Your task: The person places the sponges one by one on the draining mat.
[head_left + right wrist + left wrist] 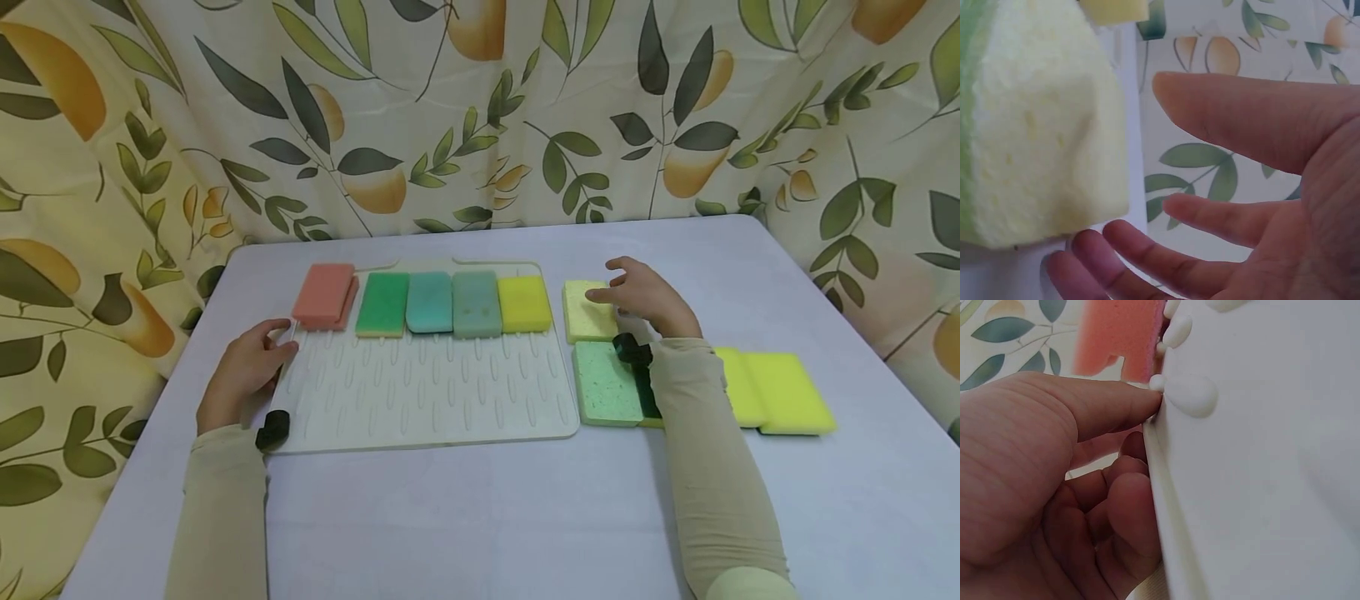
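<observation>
My left hand (243, 371) is at the left edge of a white ridged mat (420, 417). In the left wrist view the thumb tip touches the rim and the other fingers curl against it. On the mat's upper left lie stacked coral sponges (323, 294). Beside them is a row: a green sponge (382, 304), a teal sponge (430, 302), a grey-green sponge (477, 304) and a yellow sponge (525, 303). My right hand (648, 296) reaches over a pale yellow sponge (585, 317), its fingers spread. The right wrist view shows the fingertips near that sponge's edge, not gripping it.
Below the pale yellow sponge lies a mint-green speckled sponge (606, 392). Bright yellow sponges (791, 392) lie to the right, partly behind the right sleeve. A white cloth covers the table (465, 517); a leaf-patterned curtain (480, 117) hangs behind it.
</observation>
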`<state>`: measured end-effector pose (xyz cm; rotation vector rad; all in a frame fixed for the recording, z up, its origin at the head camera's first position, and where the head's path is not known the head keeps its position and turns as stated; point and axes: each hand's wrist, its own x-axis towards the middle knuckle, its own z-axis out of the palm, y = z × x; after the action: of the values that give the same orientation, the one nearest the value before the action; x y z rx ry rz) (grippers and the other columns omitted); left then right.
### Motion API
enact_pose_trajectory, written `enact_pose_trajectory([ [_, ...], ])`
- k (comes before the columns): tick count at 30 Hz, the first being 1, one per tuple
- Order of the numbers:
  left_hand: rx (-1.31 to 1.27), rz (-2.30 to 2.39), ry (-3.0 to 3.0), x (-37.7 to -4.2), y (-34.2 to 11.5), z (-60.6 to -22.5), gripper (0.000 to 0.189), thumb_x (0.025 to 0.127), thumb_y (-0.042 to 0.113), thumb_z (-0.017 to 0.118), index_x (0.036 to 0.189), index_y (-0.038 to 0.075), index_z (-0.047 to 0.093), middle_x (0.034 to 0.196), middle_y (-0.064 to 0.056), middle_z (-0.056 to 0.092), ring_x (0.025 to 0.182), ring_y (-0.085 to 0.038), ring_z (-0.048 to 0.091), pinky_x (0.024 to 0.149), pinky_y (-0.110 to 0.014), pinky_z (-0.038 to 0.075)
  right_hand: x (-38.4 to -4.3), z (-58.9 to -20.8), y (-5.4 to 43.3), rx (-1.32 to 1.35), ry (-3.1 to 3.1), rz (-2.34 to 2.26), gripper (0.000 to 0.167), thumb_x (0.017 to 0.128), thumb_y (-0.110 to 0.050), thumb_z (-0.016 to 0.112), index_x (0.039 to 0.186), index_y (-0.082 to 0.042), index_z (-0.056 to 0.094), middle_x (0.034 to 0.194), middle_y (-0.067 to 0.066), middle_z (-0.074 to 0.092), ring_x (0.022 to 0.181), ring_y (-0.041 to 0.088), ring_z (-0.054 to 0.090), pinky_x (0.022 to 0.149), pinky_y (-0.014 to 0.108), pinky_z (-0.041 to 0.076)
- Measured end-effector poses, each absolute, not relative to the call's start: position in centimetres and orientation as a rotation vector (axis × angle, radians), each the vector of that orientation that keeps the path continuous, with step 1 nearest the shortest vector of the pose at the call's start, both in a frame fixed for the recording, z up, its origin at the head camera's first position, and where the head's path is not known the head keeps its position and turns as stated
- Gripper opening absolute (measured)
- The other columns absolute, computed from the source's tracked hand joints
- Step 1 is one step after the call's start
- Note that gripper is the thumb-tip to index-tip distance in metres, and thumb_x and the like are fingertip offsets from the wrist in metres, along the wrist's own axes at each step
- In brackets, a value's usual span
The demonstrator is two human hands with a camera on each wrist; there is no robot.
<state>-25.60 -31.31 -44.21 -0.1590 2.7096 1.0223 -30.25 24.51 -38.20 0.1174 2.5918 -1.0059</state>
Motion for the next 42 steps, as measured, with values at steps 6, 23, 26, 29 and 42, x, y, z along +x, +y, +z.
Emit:
enact_pose_trajectory([
  [6,-0.145,1.019,2.718,-25.5,-31.3,-44.2,0.062,0.111,0.027,0.056,0.163,0.000,0.037,0.099,-0.017,0.053,0.067,-0.024,0.056,0.063,-0.037,0.050,-30.4,-38.7,24.1,0.101,2.568,-0.965,0.088,0.102,-0.032,0.070,0.165,0.006,0.022,0.158,0.036,0.037,0.137,0.048,0.044,0.116,0.065,0.034],
  [23,-0.160,1.015,2.718,-25.7,-31.3,-44.3,0.062,0.110,0.027,0.056,0.163,0.000,0.037,0.101,-0.017,0.053,0.067,-0.025,0.056,0.062,-0.037,0.050,-30.7,-39.7,24.9,0.080,2.479,-1.223,0.063,0.103,-0.023,0.068,0.154,0.004,0.043,0.145,0.028,0.052,0.111,0.035,0.063,0.103,0.050,0.047],
  [26,-0.169,1.024,2.712,-25.6,-31.3,-44.3,0.062,0.111,0.027,0.056,0.163,0.001,0.038,0.100,-0.017,0.053,0.068,-0.025,0.057,0.063,-0.037,0.050,-30.6,-39.8,25.2,0.015,2.454,-1.263,0.059,0.104,-0.020,0.067,0.154,0.001,0.045,0.144,0.027,0.054,0.104,0.030,0.067,0.098,0.045,0.051],
  [29,-0.175,1.064,2.678,-25.5,-31.4,-44.2,0.062,0.111,0.028,0.056,0.164,0.002,0.037,0.100,-0.017,0.052,0.072,-0.026,0.057,0.065,-0.036,0.050,-30.5,-39.8,25.4,-0.035,2.432,-1.325,0.057,0.105,-0.016,0.066,0.155,0.001,0.045,0.142,0.027,0.054,0.104,0.029,0.066,0.093,0.040,0.056],
  [42,-0.016,1.076,2.624,-25.1,-32.6,-43.7,0.057,0.111,0.019,0.058,0.159,-0.005,0.039,0.089,-0.012,0.059,0.074,-0.025,0.060,0.074,-0.036,0.051,-29.9,-37.7,25.0,-0.035,2.387,-1.678,0.052,0.107,-0.006,0.064,0.155,0.001,0.046,0.132,0.020,0.057,0.093,0.015,0.065,0.084,0.028,0.059],
])
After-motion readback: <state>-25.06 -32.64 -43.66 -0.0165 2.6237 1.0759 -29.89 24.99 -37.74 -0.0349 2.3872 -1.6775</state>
